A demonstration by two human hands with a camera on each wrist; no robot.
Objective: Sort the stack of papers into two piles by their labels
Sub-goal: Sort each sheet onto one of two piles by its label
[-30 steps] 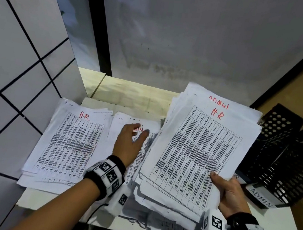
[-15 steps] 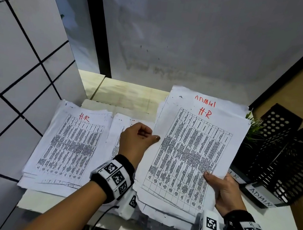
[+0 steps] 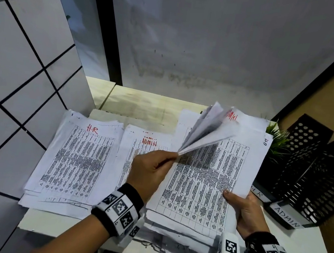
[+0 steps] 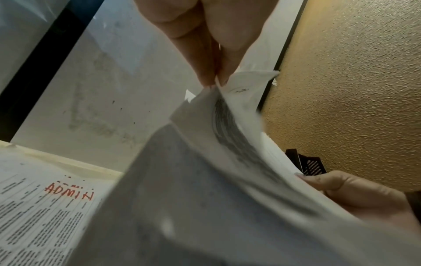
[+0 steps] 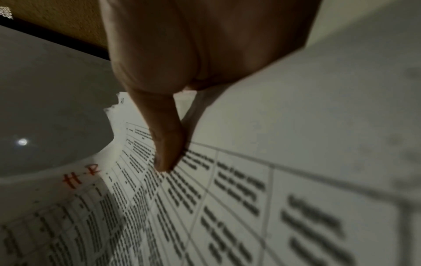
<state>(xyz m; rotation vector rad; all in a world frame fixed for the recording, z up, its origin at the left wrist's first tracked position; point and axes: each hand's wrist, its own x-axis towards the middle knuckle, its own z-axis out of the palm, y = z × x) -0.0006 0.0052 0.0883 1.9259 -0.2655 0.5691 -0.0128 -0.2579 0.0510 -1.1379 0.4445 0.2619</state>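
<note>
While the sheet hangs folded and blurred from a corner pinch, the entry stands thus:

Risk, as judged: the sheet's label is not legible now, so it could land on the wrong pile; the pinch is thin, at one corner only, and the paper could slip or tear; the stack is ragged at its near edges and tilted in one hand, so lower sheets could slide off toward the desk edge.

Left hand: fingers curled, thumb and forefinger pinching the corner of the sheet, raised above the stack; the wrist view shows the fingertips pressed together on the paper's edge.

Right hand: clenched on the stack's right edge, thumb on top of the upper page, fingers under and hidden.

Stack: right of centre, over the desk, top page a printed table; its top corner carries a small dark mark, and a red label shows on a page behind, partly covered.

HR pile: on the desk at left, red "H.R" on top.

ADMIN pile: just beside it, centre, partly behind the left hand.

Trays: black, perforated, at right, tagged "ADMIN" and "H R"; a small plant beside them
</note>
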